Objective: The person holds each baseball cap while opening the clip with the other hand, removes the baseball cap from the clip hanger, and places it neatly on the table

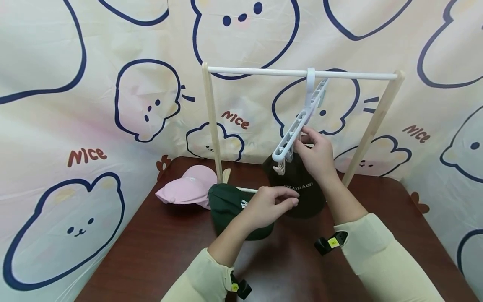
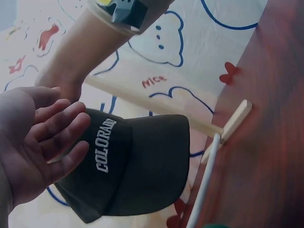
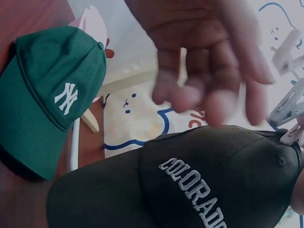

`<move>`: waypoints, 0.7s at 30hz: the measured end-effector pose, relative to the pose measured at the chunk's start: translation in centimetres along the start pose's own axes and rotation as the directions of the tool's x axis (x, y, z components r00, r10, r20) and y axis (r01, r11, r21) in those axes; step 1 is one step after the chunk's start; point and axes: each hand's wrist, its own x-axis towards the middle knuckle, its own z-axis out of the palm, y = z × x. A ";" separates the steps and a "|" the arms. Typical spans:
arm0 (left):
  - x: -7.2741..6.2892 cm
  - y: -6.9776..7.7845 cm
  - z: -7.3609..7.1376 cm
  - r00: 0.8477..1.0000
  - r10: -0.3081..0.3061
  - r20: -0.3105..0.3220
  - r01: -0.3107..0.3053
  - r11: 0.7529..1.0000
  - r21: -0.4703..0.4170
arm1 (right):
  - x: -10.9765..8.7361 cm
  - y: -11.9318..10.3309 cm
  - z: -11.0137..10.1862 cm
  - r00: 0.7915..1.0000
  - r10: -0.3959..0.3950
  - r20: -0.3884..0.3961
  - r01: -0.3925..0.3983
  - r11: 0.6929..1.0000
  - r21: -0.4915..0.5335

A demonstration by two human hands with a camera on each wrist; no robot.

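Note:
A white clip hanger (image 1: 294, 134) hangs by its hook from the rack's bar, with several clips below. My right hand (image 1: 318, 157) is raised at the hanger, its thumb and index finger pinching at a clip. A black cap (image 2: 152, 164) with COLORADO lettering hangs beneath that hand, brim downward. In the right wrist view, a clip (image 3: 292, 135) meets the cap's edge; the exact grip is partly cut off. My left hand (image 1: 269, 205) is held in front of the cap with fingers loosely extended, nothing in it; its open palm faces the left wrist camera.
A wooden rack with a white top bar (image 1: 256, 71) stands on the dark red table (image 1: 181, 256). On the left, a green cap (image 1: 222, 205) with a white NY logo sits before a pink cap (image 1: 192, 184). A cartoon-printed cloth (image 1: 151, 42) encloses the table.

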 end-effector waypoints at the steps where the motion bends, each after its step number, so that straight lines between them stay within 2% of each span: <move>1: 0.2 0.3 0.1 1.000 0.020 0.002 -0.020 1.000 0.006 | 0.0 -0.1 0.0 1.000 -0.009 -0.003 0.009 1.000 -0.007; 4: 1.1 1.4 0.3 0.998 0.065 -0.015 -0.065 0.998 0.021 | 0.0 -0.6 -0.1 1.000 -0.025 -0.012 0.025 0.999 -0.039; 6: 1.8 2.1 0.4 0.997 0.074 -0.023 -0.074 0.997 0.029 | 0.0 -0.8 -0.2 0.999 -0.034 -0.021 0.032 0.998 -0.062; 11: 2.7 3.3 0.7 0.999 0.026 -0.027 -0.024 0.998 0.052 | 0.3 -1.2 -0.2 0.997 -0.060 -0.043 0.055 0.993 -0.099; 14: 2.6 2.9 1.0 1.000 -0.009 -0.013 0.010 0.998 0.058 | 0.4 -1.0 -0.4 0.997 -0.068 -0.025 0.065 0.994 -0.088; 17: 2.4 2.1 1.2 1.000 -0.012 -0.018 0.013 0.998 0.059 | 0.4 -0.5 -0.8 0.998 -0.065 0.009 0.065 0.997 -0.046; 19: 2.3 1.7 1.2 0.998 0.009 -0.066 -0.005 0.998 0.064 | 0.4 -0.2 -1.1 0.998 -0.059 0.026 0.059 0.998 -0.008; 21: 2.3 1.4 1.1 0.988 0.044 -0.146 -0.036 0.998 0.056 | 0.4 0.0 -1.4 0.998 -0.051 0.040 0.050 0.998 0.028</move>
